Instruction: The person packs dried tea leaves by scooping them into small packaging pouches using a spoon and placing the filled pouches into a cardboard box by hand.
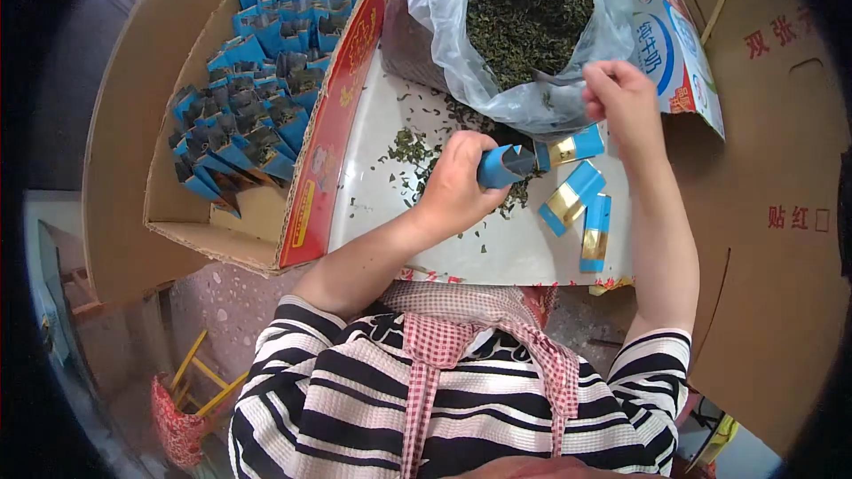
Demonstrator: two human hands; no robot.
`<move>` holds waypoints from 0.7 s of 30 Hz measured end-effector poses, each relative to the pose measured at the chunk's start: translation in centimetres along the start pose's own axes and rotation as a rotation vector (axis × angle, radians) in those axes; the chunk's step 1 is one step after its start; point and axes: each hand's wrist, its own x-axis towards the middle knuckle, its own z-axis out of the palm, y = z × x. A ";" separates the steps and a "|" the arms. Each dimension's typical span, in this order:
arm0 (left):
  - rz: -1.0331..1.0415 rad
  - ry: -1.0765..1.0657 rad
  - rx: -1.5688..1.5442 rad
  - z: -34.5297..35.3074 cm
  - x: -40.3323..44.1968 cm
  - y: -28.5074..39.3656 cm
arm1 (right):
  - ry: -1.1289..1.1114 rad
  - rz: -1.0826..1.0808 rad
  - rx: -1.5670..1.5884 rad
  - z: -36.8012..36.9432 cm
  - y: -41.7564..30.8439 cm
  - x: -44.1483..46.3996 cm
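My left hand (460, 179) is wrapped round a small blue packet (497, 168), its mouth open and facing right. My right hand (627, 105) pinches the handle of a metal spoon (557, 79) at the near rim of a clear plastic bag (448, 31). Dark dried tea leaves (531, 9) fill that bag; the spoon's bowl is hard to make out. Several blue-and-gold packets (572, 198) lie flat on the white table (373, 204) between my hands and the table's near edge. Loose tea leaves (410, 149) are scattered around my left hand.
On the left, a red-sided cardboard box (333, 115) holds many upright blue packets (266, 111) with open tops. A milk carton box (683, 58) stands right of the bag. Large cardboard (763, 239) borders the right side. A yellow-framed stool (209, 372) is on the floor.
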 end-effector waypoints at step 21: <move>-0.063 -0.008 -0.047 -0.4 -0.1 0.1 | 0.164 -0.535 -0.785 4.2 3.7 3.5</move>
